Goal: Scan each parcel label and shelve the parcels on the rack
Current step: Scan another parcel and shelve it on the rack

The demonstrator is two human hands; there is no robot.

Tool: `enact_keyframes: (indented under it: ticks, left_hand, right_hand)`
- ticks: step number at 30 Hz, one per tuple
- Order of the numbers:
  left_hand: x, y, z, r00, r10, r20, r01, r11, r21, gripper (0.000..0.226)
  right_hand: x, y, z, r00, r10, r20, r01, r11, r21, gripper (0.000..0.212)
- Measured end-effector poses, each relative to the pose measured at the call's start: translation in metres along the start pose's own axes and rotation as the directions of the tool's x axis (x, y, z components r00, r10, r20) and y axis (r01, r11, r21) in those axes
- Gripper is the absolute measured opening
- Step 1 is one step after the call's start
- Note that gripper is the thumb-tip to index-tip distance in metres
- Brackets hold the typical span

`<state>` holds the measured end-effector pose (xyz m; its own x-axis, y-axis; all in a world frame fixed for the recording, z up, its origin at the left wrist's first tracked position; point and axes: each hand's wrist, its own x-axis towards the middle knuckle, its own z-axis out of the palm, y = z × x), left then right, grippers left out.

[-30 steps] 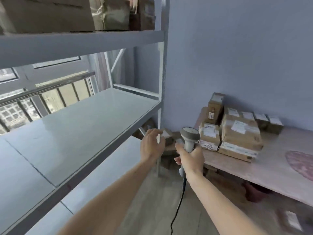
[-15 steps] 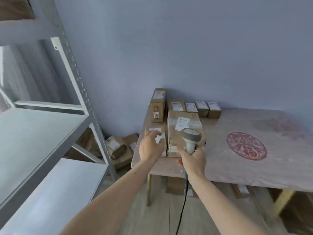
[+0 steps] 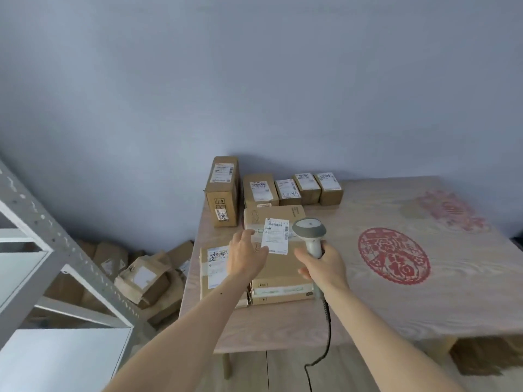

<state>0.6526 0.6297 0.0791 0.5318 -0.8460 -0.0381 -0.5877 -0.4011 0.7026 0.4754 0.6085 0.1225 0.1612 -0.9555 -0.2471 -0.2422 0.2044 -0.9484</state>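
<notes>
- Since the frame half a second back, my view has closed in on the table (image 3: 368,306); the rack (image 3: 56,250) has slid to the 8 o'clock edge, and my left hand (image 3: 246,257) has advanced from the small box (image 3: 216,275) toward the big box (image 3: 278,250).
- Left hand: fingers spread and relaxed, gripping nothing, palm down over the seam between the two front boxes, fingertips just beside the white label (image 3: 276,236). Whether it touches the cardboard I cannot tell. I judge it is placed to steady or turn the big box for scanning.
- Right hand (image 3: 322,267): fingers curled round the scanner (image 3: 310,233) handle, head upright at 12 o'clock of the fist, just right of the label. The window faces away from me, toward the boxes; its cable (image 3: 325,335) hangs down to 6 o'clock past the table edge.
- Forearms: both reach forward from 6 o'clock and converge on the big box, left wrist level, right wrist cocked up to hold the scanner head high.
- Parcels: the big box lies at the table's left front, label up; the small box touches its left side; five more (image 3: 283,190) stand in a row at 12 o'clock, near the wall.
- Floor pile (image 3: 147,278): loose parcels at 9 o'clock, under the rack.
- Step, in my judgement: label about to be scanned; shelving not yet begun for this box.
</notes>
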Motion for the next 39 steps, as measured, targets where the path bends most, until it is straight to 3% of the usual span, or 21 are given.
enact_keyframes:
  ticks: [3, 7, 19, 30, 33, 35, 37, 39]
  left_hand:
    - [0.018, -0.008, 0.015, 0.992, -0.099, 0.072, 0.100, 0.995, -0.013, 0.070]
    - [0.035, -0.016, 0.034, 0.974, -0.206, 0.092, 0.212, 0.975, -0.061, 0.059]
    - [0.045, 0.022, 0.088, 0.854, -0.516, -0.063, 0.516, 0.857, -0.018, 0.074]
    - [0.028, 0.032, 0.134, 0.745, -0.664, -0.064, 0.631, 0.732, -0.256, 0.068]
    - [0.025, 0.015, 0.139, 0.711, -0.699, 0.071, 0.658, 0.627, -0.417, 0.093]
    - [0.024, 0.002, 0.144, 0.669, -0.717, 0.195, 0.682, 0.489, -0.545, 0.110]
    - [0.021, 0.001, 0.145, 0.627, -0.714, 0.311, 0.705, 0.349, -0.617, 0.114]
    - [0.019, 0.003, 0.146, 0.619, -0.682, 0.390, 0.720, 0.294, -0.629, 0.101]
  right_hand:
    - [0.031, 0.000, -0.003, 0.999, 0.009, 0.039, -0.008, 0.999, -0.031, 0.014]
    - [0.073, 0.007, -0.004, 0.991, 0.046, 0.125, -0.033, 0.994, -0.104, 0.022]
    - [0.164, 0.021, -0.035, 0.912, 0.168, 0.375, -0.089, 0.972, -0.217, 0.020]
    - [0.204, 0.026, -0.083, 0.887, 0.158, 0.434, -0.047, 0.966, -0.254, 0.018]
    - [0.198, 0.027, -0.078, 0.881, 0.135, 0.455, -0.007, 0.962, -0.272, 0.020]
    - [0.193, 0.030, -0.073, 0.876, 0.120, 0.466, 0.022, 0.957, -0.289, 0.022]
    - [0.190, 0.031, -0.071, 0.878, 0.106, 0.468, 0.046, 0.952, -0.301, 0.024]
    - [0.189, 0.032, -0.070, 0.881, 0.105, 0.461, 0.042, 0.954, -0.297, 0.025]
